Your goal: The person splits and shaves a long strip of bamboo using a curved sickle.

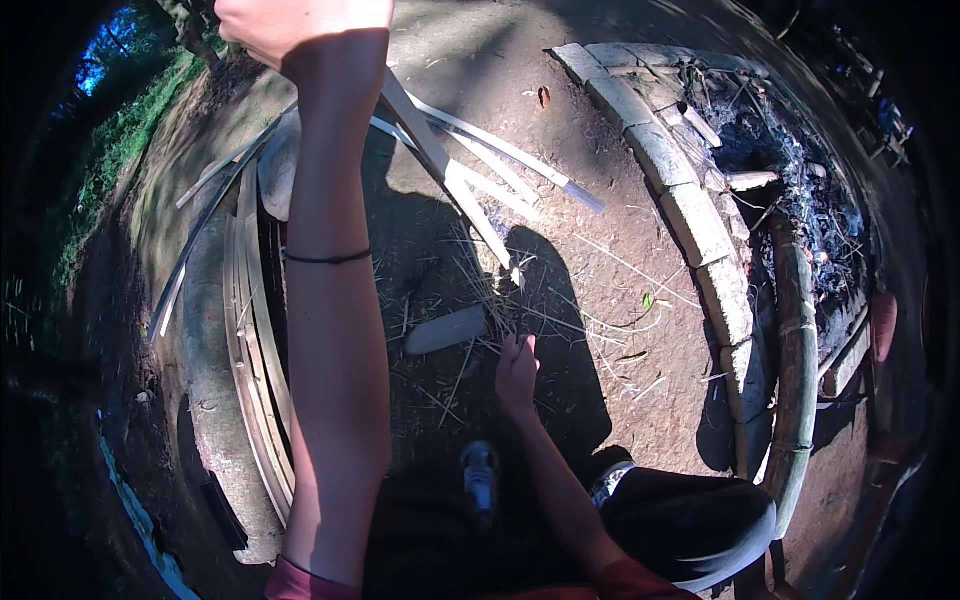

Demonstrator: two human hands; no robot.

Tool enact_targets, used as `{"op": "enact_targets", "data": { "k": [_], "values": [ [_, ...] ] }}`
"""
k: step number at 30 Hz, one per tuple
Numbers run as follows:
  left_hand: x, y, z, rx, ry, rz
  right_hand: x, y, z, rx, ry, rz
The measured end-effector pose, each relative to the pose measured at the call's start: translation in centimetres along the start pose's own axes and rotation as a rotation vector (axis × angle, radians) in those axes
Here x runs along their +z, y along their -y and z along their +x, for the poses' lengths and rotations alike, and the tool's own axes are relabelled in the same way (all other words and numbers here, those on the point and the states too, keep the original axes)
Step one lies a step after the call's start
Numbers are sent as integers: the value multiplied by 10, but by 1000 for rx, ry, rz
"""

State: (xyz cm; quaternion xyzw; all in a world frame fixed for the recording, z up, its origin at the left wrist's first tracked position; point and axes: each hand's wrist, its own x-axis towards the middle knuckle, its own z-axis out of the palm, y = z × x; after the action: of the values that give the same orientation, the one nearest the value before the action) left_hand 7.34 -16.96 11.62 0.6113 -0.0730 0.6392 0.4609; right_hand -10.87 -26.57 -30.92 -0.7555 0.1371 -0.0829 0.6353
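My left arm reaches up across the picture, a dark band at the wrist. My left hand (300,28) is closed and partly cut off by the upper edge; what it grips is hidden. From behind that wrist a long flat bamboo strip (440,160) slants down, its lower end just above my right hand (517,378). The right fingers are closed, low over the ground, on something too small to make out. Thin shavings (490,295) lie around there. Beside them, to the left, rests a short rounded piece of wood (446,331).
More pale strips (510,160) lie on the ground ahead. At left, long split strips (258,360) rest along a thick log (222,420). On the right, a row of blocks (697,222) borders an ash-filled fire pit (765,150), with a bamboo pole (795,350) alongside.
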Motion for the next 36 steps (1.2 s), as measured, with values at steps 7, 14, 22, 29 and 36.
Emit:
{"op": "enact_targets", "data": {
  "k": [7, 14, 22, 29, 36],
  "values": [
    [10, 14, -16, -17, 28, 30, -8, 40, -10, -7, 96, 17],
    [9, 8, -14, -28, -2, 33, -12, 20, 2, 104, 34, 20],
    [16, 8, -19, -43, -8, 30, -18, 4, 0, 108, -8, -7],
    [19, 2, -13, 0, -3, 72, -18, 54, -11, -10, 107, 13],
    [11, 3, -13, -23, -21, 77, -30, 45, -4, 117, 89, -27]
  ]
}}
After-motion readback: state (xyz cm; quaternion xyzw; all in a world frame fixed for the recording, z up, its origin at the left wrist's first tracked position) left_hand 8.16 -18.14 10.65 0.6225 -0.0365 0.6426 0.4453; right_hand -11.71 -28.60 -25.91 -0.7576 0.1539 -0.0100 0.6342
